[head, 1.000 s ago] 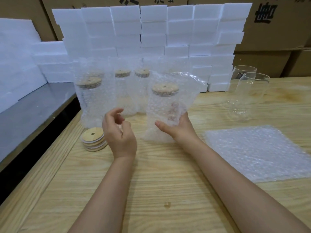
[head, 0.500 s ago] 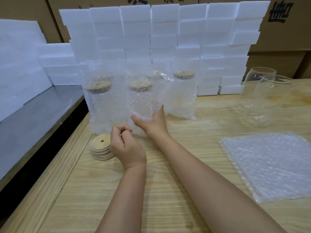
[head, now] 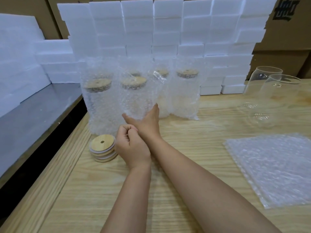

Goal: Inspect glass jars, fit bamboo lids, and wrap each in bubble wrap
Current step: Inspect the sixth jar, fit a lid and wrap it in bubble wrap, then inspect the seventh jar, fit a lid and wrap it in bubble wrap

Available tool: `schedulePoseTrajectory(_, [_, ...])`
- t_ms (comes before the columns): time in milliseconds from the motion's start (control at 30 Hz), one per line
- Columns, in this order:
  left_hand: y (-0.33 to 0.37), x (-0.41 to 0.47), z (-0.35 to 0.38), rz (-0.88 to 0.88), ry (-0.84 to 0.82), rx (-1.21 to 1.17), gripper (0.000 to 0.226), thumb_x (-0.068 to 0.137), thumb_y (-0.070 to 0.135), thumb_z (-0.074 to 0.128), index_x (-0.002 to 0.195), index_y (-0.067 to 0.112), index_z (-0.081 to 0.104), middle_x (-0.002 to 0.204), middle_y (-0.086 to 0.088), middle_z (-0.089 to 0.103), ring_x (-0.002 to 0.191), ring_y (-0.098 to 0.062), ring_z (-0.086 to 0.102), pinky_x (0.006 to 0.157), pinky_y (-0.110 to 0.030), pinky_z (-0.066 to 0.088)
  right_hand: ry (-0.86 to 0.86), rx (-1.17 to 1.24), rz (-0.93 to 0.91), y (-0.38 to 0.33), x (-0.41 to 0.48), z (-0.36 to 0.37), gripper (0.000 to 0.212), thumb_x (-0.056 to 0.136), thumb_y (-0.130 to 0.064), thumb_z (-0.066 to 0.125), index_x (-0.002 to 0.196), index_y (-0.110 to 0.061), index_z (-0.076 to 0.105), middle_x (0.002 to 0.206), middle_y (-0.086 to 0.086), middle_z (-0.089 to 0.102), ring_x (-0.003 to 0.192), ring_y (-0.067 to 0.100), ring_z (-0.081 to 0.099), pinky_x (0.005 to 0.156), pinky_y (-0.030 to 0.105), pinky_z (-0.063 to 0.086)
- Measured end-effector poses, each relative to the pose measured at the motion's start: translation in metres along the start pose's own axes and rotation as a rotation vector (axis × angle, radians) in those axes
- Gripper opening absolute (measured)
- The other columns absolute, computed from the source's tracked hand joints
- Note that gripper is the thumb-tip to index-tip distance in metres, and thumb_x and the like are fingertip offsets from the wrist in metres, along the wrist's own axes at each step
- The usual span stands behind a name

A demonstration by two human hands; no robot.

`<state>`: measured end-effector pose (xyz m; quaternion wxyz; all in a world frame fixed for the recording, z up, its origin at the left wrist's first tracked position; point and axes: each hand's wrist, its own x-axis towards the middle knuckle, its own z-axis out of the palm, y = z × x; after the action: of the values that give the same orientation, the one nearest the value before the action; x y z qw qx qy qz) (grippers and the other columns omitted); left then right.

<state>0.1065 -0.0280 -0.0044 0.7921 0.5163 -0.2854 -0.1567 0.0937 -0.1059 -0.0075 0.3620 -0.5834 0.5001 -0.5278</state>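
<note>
My right hand (head: 148,121) grips the base of a bubble-wrapped jar (head: 134,96) with a bamboo lid, standing it upright among several other wrapped, lidded jars (head: 185,91) at the back of the wooden table (head: 185,140). My left hand (head: 131,145) is curled into a fist just in front, holding nothing, beside a small stack of bamboo lids (head: 103,148). Two bare glass jars (head: 269,98) stand at the right. A pile of bubble-wrap sheets (head: 272,167) lies flat at the right front.
A wall of white foam blocks (head: 151,31) lines the back, with cardboard boxes behind. A lower grey metal surface (head: 33,111) lies to the left, past the table's edge, with more foam pieces on it.
My right hand carried the wrapped jar left and back into the row of wrapped jars. My left hand closed into a fist and drew nearer the lid stack.
</note>
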Motion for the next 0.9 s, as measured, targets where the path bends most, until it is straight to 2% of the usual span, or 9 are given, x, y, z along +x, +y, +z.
schedulePoseTrajectory(133, [-0.003,-0.001,0.001,0.037,-0.040,0.042,0.016,0.071,0.014,0.043,0.057,0.021,0.046,0.051,0.012,0.046,0.053,-0.005,0.038,0.059,-0.033,0.033,-0.038,-0.036,-0.031,-0.005,-0.012,-0.013,0.122,0.065,-0.032,0.087,0.150,-0.028,-0.001,0.148,0.005,0.017,0.136,0.016,0.021,0.103,0.022,0.019])
schedulePoseTrajectory(233, [-0.002,-0.004,0.002,0.066,-0.108,0.088,0.015,0.072,0.015,0.045,0.059,0.021,0.048,0.055,0.010,0.048,0.055,-0.005,0.043,0.061,-0.032,0.036,-0.061,-0.067,-0.065,-0.008,-0.028,-0.034,0.103,0.075,-0.010,0.074,0.152,-0.020,0.005,0.146,0.013,0.018,0.137,0.025,0.026,0.113,0.034,0.026])
schedulePoseTrajectory(300, [-0.001,-0.006,0.003,0.095,-0.188,0.147,0.014,0.073,0.016,0.046,0.060,0.021,0.048,0.059,0.005,0.049,0.059,-0.014,0.044,0.062,-0.035,0.037,-0.062,-0.043,-0.036,-0.008,-0.040,-0.051,0.095,0.077,-0.011,0.074,0.150,-0.019,0.013,0.144,0.012,0.024,0.132,0.023,0.034,0.112,0.038,0.032])
schedulePoseTrajectory(367, [0.000,-0.007,0.004,0.112,-0.270,0.198,0.018,0.076,0.014,0.050,0.060,0.021,0.047,0.061,0.000,0.050,0.062,-0.018,0.044,0.062,-0.035,0.037,-0.058,-0.047,0.026,-0.006,-0.050,-0.072,0.083,0.080,-0.019,0.074,0.147,-0.018,0.025,0.139,0.008,0.035,0.121,0.019,0.046,0.104,0.034,0.040])
schedulePoseTrajectory(467, [0.000,-0.008,0.007,0.065,-0.347,0.271,0.025,0.082,0.001,0.057,0.062,0.015,0.054,0.064,-0.005,0.053,0.061,-0.018,0.044,0.062,-0.032,0.036,-0.076,-0.099,0.081,0.000,-0.062,-0.105,0.058,0.086,-0.022,0.067,0.137,-0.018,0.041,0.123,0.002,0.048,0.089,0.008,0.054,0.079,0.017,0.042])
schedulePoseTrajectory(633, [0.001,-0.009,0.007,0.043,-0.393,0.338,0.018,0.082,-0.001,0.058,0.067,0.009,0.060,0.068,-0.006,0.058,0.064,-0.020,0.047,0.063,-0.031,0.036,-0.054,-0.011,0.082,-0.003,-0.066,-0.140,0.029,0.090,-0.018,0.062,0.118,-0.020,0.055,0.095,-0.008,0.057,0.085,0.007,0.056,0.065,0.010,0.043])
schedulePoseTrajectory(733, [0.000,-0.007,0.008,0.050,-0.378,0.357,0.024,0.081,-0.001,0.058,0.064,0.017,0.057,0.067,-0.004,0.058,0.062,-0.018,0.045,0.061,-0.030,0.034,0.236,0.058,-0.145,-0.018,-0.051,-0.165,0.027,0.090,-0.006,0.060,0.114,-0.017,0.057,0.090,-0.010,0.056,0.080,0.009,0.053,0.071,0.016,0.045])
schedulePoseTrajectory(833, [-0.001,-0.006,0.009,0.073,-0.392,0.388,0.026,0.081,0.000,0.058,0.063,0.019,0.057,0.072,-0.010,0.062,0.064,-0.020,0.049,0.063,-0.031,0.037,0.722,-0.058,-0.406,-0.028,-0.031,-0.204,0.043,0.083,-0.008,0.063,0.122,-0.018,0.048,0.108,-0.001,0.050,0.095,0.017,0.050,0.082,0.026,0.043])
schedulePoseTrajectory(900, [-0.002,-0.005,0.010,0.087,-0.407,0.404,0.023,0.080,0.001,0.058,0.064,0.017,0.058,0.073,-0.013,0.063,0.063,-0.021,0.048,0.064,-0.032,0.038,1.020,-0.138,-0.390,-0.022,-0.013,-0.234,0.061,0.076,-0.017,0.067,0.131,-0.007,0.043,0.122,0.010,0.046,0.110,0.027,0.048,0.092,0.038,0.041])
